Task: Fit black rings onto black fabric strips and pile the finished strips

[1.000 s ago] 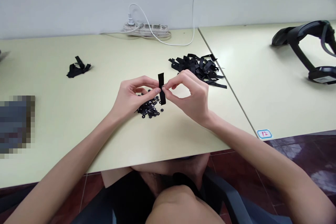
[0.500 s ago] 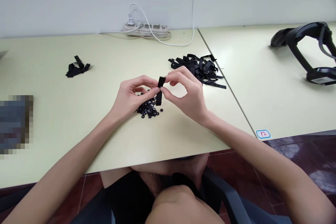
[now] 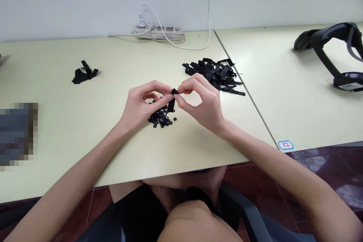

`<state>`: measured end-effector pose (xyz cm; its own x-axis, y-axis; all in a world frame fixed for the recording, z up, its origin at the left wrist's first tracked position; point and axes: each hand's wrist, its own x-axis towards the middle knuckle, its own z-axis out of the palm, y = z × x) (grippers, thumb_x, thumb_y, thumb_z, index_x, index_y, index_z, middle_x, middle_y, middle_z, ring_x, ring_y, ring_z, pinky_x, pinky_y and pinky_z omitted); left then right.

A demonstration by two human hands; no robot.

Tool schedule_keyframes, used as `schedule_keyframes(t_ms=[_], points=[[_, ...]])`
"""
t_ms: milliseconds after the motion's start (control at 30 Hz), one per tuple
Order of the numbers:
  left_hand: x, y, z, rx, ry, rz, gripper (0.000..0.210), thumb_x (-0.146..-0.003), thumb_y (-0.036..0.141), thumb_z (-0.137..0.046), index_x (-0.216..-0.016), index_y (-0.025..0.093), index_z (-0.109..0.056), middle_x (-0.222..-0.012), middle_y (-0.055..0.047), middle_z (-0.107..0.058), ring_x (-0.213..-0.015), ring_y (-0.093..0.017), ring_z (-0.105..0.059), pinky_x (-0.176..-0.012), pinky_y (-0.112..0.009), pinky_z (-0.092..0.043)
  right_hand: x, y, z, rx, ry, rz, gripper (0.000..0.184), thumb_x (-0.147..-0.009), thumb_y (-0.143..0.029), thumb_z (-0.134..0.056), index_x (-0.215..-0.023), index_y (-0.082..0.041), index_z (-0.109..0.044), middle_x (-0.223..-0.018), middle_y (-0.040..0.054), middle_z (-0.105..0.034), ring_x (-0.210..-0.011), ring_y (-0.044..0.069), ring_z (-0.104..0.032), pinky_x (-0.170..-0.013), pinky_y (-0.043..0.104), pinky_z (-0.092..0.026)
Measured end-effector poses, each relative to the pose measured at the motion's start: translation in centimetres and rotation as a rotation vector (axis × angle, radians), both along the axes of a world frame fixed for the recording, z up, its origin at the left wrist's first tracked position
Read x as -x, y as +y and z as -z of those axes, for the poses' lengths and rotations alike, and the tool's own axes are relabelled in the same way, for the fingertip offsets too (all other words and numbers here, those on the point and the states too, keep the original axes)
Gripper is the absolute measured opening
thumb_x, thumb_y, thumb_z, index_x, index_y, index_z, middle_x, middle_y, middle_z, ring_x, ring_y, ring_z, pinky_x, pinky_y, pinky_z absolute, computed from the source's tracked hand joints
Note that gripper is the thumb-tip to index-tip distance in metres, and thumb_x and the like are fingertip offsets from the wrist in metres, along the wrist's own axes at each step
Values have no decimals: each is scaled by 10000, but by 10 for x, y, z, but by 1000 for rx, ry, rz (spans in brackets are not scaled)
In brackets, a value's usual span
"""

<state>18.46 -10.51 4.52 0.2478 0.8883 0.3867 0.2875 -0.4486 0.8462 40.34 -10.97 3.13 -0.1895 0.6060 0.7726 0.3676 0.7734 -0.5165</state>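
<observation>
Between my two hands is a short black fabric strip [image 3: 171,105], its lower end hanging down and its top bent over at the fingertips. My left hand [image 3: 144,100] pinches it from the left between thumb and fingers. From the right, my right hand [image 3: 202,98] grips the same strip near its top with thumb and fingertips closed. Below and behind the left fingers lies a pile of small dark round pieces with holes [image 3: 162,117]. A heap of black fabric strips [image 3: 217,73] sits just beyond my right hand.
A few black strips [image 3: 84,73] lie apart at the left. A white power strip [image 3: 159,31] with a cable rests against the wall. Black headgear [image 3: 326,56] stands on the right table, near a number label [image 3: 286,145]. A blurred-out object [image 3: 17,134] is at the left.
The upper end of the strip stood straight up before; now it is folded down at my fingertips. Both hands stay in nearly the same place.
</observation>
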Motion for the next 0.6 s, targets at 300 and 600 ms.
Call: schedule_keyframes(t_ms=[300,600], points=[[1,2,2,-9,-41,40,133,-987,401,-885,-1065,294,-874,-1025,-39,-831,-939,-207,-784,-740,-316,-658,-1,1,-2,17,6,-40,145,-1057,-121,-687,-1003,-253,-657,-973,17,-703,-903,184,-687,-795,367,-589],[1,2,1,-18,-87,93,78,-1002,338,-877,-1071,302,-871,-1051,-35,-821,-955,-201,-779,-742,-317,-651,-1,-1,-1,22,15,-54,175,-1023,-76,-677,-1020,-250,-663,-986,19,-686,-914,189,-670,-798,370,-579]])
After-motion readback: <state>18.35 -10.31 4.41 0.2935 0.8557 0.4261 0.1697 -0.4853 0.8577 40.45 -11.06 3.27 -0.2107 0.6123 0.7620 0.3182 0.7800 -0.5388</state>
